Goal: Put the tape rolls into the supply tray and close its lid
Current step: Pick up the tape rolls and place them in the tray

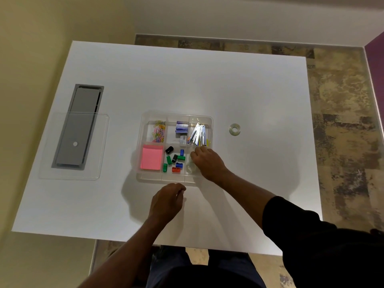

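Two hands: right hand grip curled into the supply tray, contents unclear; left hand loosely curled, empty.

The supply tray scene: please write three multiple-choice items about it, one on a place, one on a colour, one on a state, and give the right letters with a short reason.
1. Where is the tape roll that lies on the table?
A. to the right of the supply tray
B. on the clear lid
C. inside the paper clip compartment

2. What colour is the pad of sticky notes?
A. blue
B. pink
C. white

3. What is the state of the tray's lid?
A. closed on the tray
B. off, lying flat to the left
C. held in the left hand

Answers: 1 A, the roll sits alone right of the tray. 2 B, the pad is bright pink. 3 B, the lid rests over the grey panel.
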Demonstrator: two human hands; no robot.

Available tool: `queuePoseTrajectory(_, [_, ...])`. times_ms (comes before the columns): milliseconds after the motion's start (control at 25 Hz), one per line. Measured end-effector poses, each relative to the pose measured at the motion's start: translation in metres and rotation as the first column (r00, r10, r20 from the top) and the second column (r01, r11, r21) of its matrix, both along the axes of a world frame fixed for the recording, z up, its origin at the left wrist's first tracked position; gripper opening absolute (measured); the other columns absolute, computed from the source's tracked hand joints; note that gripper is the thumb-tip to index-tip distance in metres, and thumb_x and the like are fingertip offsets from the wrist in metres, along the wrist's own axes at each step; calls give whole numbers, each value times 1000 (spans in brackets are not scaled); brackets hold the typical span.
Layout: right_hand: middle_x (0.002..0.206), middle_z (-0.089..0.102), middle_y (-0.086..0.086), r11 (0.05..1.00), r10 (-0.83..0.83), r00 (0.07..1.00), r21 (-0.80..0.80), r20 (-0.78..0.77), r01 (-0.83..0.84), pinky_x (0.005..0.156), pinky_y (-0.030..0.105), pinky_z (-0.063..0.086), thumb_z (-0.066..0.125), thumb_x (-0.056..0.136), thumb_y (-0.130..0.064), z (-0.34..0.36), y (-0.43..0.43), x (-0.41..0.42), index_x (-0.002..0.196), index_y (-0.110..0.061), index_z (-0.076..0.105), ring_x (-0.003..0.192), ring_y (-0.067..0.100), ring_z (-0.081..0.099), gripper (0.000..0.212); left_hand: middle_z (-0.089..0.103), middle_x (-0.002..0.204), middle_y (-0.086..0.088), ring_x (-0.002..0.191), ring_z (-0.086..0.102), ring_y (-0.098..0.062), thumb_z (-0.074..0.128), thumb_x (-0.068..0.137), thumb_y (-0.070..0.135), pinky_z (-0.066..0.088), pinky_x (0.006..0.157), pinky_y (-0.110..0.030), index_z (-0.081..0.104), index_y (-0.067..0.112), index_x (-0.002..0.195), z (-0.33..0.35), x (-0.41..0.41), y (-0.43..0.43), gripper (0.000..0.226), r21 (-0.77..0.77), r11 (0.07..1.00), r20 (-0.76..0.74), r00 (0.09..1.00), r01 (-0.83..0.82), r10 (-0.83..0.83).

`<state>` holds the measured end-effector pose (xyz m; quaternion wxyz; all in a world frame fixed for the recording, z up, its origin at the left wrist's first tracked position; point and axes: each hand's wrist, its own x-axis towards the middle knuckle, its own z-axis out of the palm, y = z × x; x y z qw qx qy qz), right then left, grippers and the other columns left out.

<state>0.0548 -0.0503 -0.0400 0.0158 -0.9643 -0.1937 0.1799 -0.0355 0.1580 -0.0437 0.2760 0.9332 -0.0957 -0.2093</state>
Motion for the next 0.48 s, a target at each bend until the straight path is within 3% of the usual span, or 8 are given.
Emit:
queuePoseTrajectory(120, [153,61,16,992,-62,998,106,4,62,121,42,51,68,106,-19,6,-7,-2,149,-8,56,142,30,59,46,82,116,-4,101,76,-18,64,105,18,63,91,-36,78,15,120,0,1,0,20,-2,1000,2,1000,-6,6])
queuePoseTrajectory(200, [142,68,16,977,-114,992,188,52,102,109,41,58,67,103,-9,13,-20,-1,142,-7,63,130,30,65,40,82,116,-4,102,76,-19,64,105,18,63,91,-36,78,15,120,-2,2,1,20,-7,1000,2,1000,-12,12])
queuePoseTrajectory(320, [130,72,17,932,-265,954,291,144,215,95,49,61,70,98,-10,20,-54,5,136,-5,68,117,37,69,39,82,115,-2,101,76,-18,65,104,18,61,89,-33,79,16,119,-2,3,0,20,-7,1000,14,1000,-23,23])
queuePoseTrajectory(400, [146,63,17,898,-390,917,256,85,358,102,53,58,76,96,-25,21,-81,14,154,-7,54,131,39,62,64,82,114,-1,100,76,-17,65,104,18,61,87,-32,79,17,118,-2,4,-3,20,-20,999,19,999,-32,33])
queuePoseTrajectory(480, [168,39,20,857,-493,869,148,-45,494,115,56,52,83,92,-37,19,-103,23,169,-9,28,154,38,41,98,82,112,0,97,75,-15,65,104,18,59,84,-29,79,18,117,-1,5,-6,19,-33,999,29,999,-36,37])
